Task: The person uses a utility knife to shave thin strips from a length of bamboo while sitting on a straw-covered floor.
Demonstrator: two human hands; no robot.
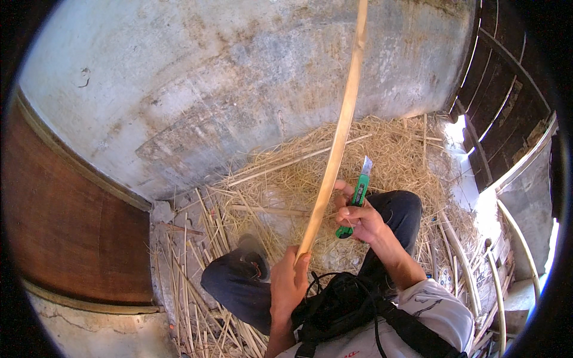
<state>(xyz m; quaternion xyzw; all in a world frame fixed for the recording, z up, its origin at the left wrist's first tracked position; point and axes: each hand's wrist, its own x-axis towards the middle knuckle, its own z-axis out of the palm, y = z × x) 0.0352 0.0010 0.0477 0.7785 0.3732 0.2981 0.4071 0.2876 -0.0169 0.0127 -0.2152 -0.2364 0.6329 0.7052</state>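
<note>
A long pale bamboo strip (334,155) slants up from my lap and runs out of view at the top. My left hand (289,279) is closed round its lower end. In my right hand (361,218) is a green utility knife (360,191), its blade out and pointing up, just right of the strip. The fingertips of that hand reach close to the strip; whether they touch it I cannot tell.
Thin shavings (394,155) heap in front of my bent legs. Cut bamboo strips (191,298) lie at the left, with longer curved poles (498,298) at the right. A stained wall (239,77) rises ahead, a brown wooden panel (77,221) stands left, and a dark plank door (501,89) is far right.
</note>
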